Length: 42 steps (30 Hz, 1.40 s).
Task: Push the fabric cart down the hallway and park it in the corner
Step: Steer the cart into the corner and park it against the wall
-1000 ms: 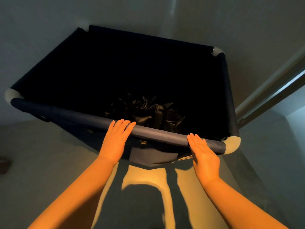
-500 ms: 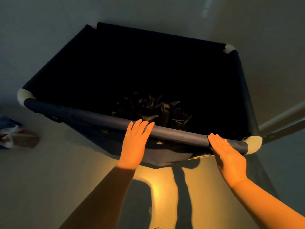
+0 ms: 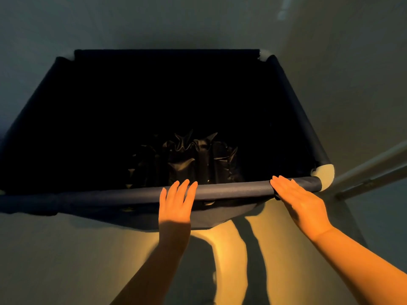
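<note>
The fabric cart (image 3: 154, 106) fills most of the view, seen from above, and it stands on a pale floor (image 3: 55, 249) with its far rim close to a wall (image 3: 176, 23). Its left side is cut off by the edge of the picture. The inside is almost black, so the depth is hard to judge; only some crumpled dark cloth (image 3: 189, 159) can be made out near the bottom, and what kind of cloth it is I cannot tell.

The left hand (image 3: 175, 205) lies flat on the near rail (image 3: 231, 190), fingers (image 3: 182, 190) straight and a little spread, reaching over the top of the rail. The right hand (image 3: 301, 201) rests on the same rail near the pale corner piece (image 3: 326, 175), its fingers (image 3: 284, 186) straight and pressed together. Neither hand wraps around the rail; the thumbs are hidden.

To the right, a pale strip (image 3: 372, 172), maybe a door frame or a baseboard, runs along the floor. The wheels of the cart are not visible. Warm light and dark shadows fall on the floor under the arms.
</note>
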Tool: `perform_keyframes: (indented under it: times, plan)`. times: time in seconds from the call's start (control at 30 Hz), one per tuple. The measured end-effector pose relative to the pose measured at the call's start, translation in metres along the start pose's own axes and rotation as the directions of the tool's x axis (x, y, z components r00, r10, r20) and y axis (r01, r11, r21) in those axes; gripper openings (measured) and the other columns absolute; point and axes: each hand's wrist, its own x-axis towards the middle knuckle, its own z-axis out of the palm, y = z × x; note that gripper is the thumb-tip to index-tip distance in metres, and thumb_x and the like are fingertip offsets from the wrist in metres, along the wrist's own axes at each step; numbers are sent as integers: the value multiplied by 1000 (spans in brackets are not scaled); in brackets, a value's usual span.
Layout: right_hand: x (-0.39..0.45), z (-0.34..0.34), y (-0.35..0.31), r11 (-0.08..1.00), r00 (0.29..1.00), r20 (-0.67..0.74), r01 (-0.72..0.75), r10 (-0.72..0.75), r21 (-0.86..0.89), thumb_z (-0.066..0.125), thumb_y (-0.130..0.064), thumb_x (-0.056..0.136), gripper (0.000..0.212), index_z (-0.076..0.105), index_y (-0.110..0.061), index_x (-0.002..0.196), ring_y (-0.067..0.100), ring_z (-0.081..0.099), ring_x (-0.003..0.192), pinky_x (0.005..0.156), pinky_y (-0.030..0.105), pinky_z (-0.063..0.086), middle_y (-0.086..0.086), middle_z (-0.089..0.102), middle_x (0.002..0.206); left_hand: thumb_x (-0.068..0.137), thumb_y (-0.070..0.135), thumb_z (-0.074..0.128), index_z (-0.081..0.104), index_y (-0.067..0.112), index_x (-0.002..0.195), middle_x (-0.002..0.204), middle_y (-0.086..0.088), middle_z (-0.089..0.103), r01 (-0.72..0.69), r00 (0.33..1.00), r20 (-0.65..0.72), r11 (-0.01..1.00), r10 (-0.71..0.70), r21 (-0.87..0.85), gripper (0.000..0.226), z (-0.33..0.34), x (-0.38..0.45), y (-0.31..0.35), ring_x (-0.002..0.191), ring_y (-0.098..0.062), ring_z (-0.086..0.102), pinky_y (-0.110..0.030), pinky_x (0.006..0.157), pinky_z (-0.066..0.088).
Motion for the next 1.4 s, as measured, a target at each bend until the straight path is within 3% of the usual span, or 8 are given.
perform_keyframes:
  times: [0.23,0.33,0.4,0.5,0.73,1.0,1.23,1.4]
  plan:
    - [-6,-6,47,997,995,82,46,-51,63,77,26,43,101,46,-15,130,18,41,120,91,37,40,4,56,130,51,-24,66,55,7,126,124,-16,61,71,994,86,997,-74,31,83,4,-12,49,115,-38,55,-58,97,37]
    - [-8,-7,73,994,990,109,79,-86,72,74,27,48,96,46,-12,132,18,40,123,100,37,37,4,52,134,61,-20,51,52,9,129,128,-14,58,129,985,111,992,-130,19,74,8,-15,77,120,-37,52,-57,101,33]
    - [-11,-7,94,990,984,140,98,-113,106,68,28,57,93,40,-13,136,21,39,128,113,28,25,4,45,139,72,-9,33,51,11,130,129,-12,58,163,980,111,986,-164,14,63,10,-16,95,121,-35,51,-56,103,31]
    - [-12,-8,125,982,978,139,137,-155,127,64,30,61,87,40,-10,136,23,38,129,116,21,8,3,40,141,71,3,23,51,12,131,131,-11,56,209,973,102,978,-206,-24,66,19,-15,123,124,-33,48,-51,108,23]
    - [-16,-17,200,970,978,110,157,-179,183,62,31,62,84,45,-8,133,23,41,129,116,26,14,4,44,140,52,-22,65,46,12,133,132,-13,55,210,968,139,978,-208,1,90,47,7,197,123,-35,48,-53,106,24]
    - [-20,-30,289,982,987,135,65,-90,177,56,33,61,85,42,-7,135,29,37,132,110,46,26,11,44,141,48,-24,65,39,16,138,138,-9,48,212,962,172,977,-211,14,103,77,44,285,131,-33,39,-50,110,22]
    - [-23,-42,355,980,990,142,-8,-21,201,55,30,68,74,41,-3,134,35,36,132,110,48,23,18,44,140,44,-23,69,43,13,136,134,-12,53,129,976,174,991,-134,39,103,99,87,340,126,-35,45,-51,107,21]
    - [-27,-39,394,976,993,119,-47,22,213,54,20,80,65,38,-8,136,31,37,133,112,43,24,9,39,142,57,-21,64,33,18,142,143,-8,44,72,975,209,996,-79,44,99,111,117,360,135,-31,33,-45,113,10]
